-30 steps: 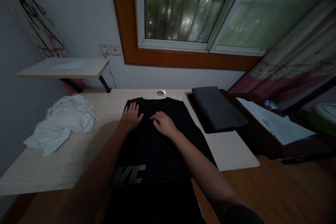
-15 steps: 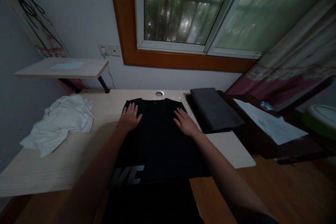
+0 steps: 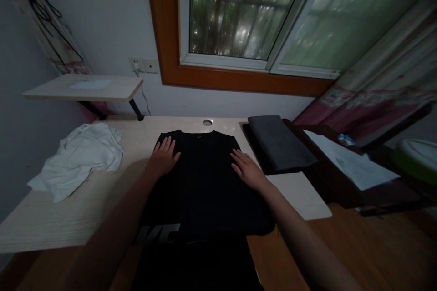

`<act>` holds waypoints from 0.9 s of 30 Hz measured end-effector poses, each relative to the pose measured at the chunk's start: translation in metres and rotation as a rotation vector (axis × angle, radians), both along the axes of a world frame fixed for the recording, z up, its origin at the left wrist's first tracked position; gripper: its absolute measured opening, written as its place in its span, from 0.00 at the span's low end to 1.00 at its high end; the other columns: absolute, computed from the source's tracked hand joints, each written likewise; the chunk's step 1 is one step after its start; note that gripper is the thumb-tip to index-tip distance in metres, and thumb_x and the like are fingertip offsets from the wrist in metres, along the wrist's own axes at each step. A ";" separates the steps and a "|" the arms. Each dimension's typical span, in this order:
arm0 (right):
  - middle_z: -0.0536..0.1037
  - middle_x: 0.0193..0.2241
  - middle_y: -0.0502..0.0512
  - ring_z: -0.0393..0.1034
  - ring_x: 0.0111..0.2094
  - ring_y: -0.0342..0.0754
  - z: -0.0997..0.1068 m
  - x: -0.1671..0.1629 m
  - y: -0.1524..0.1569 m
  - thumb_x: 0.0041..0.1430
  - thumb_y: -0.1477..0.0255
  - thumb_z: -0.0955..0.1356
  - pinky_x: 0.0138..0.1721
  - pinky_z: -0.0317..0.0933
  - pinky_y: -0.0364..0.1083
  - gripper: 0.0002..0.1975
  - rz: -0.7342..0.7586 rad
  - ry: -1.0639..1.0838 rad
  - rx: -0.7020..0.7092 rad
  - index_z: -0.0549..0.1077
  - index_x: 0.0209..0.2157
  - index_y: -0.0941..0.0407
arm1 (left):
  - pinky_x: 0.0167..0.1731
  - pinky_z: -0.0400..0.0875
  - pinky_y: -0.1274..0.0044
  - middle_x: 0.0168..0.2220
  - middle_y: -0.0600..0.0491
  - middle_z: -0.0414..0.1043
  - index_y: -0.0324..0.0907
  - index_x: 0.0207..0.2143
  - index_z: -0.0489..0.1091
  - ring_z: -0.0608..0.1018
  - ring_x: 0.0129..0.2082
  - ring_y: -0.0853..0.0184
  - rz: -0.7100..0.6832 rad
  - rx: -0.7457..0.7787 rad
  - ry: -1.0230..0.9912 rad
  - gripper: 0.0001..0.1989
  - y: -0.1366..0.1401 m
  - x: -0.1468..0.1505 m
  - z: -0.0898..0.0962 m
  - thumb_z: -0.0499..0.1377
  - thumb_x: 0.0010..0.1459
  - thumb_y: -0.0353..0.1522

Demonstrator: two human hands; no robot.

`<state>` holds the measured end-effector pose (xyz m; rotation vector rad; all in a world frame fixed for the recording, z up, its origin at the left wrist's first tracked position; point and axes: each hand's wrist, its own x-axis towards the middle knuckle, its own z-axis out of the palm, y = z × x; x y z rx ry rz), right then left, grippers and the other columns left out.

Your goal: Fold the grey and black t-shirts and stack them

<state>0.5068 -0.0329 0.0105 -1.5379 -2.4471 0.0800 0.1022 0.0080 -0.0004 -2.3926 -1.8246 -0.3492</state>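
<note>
Black shirt [image 3: 208, 182], just one, beneath two open hands [image 3: 161, 159] [image 3: 250, 171], one white cloth [image 3: 83, 152] apart

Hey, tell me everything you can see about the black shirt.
The black shirt looks like soft, thin fabric. It lies spread out on the pale table, its wide neckline toward the window, with a small light mark just inside the neck. Large silvery lettering, distorted by a bend in the cloth, shows near the near edge, on the left side. The left hand rests open on its upper left, the right hand on its upper right. No full sleeves show.
</note>
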 end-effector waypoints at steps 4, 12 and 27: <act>0.53 0.73 0.57 0.46 0.74 0.55 0.001 -0.001 -0.011 0.74 0.58 0.58 0.72 0.48 0.64 0.30 0.001 -0.028 -0.022 0.56 0.73 0.50 | 0.71 0.49 0.56 0.73 0.36 0.51 0.34 0.71 0.55 0.55 0.74 0.51 -0.008 -0.003 0.005 0.35 -0.001 -0.010 0.000 0.44 0.71 0.46; 0.48 0.74 0.58 0.40 0.75 0.57 0.003 -0.028 -0.005 0.74 0.53 0.56 0.73 0.41 0.65 0.33 -0.018 -0.063 -0.048 0.53 0.73 0.53 | 0.71 0.49 0.57 0.73 0.37 0.50 0.33 0.71 0.55 0.54 0.74 0.52 0.014 -0.022 0.027 0.35 0.005 -0.028 0.000 0.43 0.71 0.46; 0.45 0.75 0.60 0.34 0.76 0.57 0.007 -0.044 0.050 0.73 0.48 0.49 0.73 0.37 0.63 0.39 -0.104 -0.109 -0.138 0.53 0.74 0.58 | 0.71 0.46 0.59 0.75 0.37 0.45 0.30 0.72 0.52 0.50 0.75 0.52 0.071 -0.088 0.102 0.38 0.048 -0.042 0.003 0.39 0.71 0.48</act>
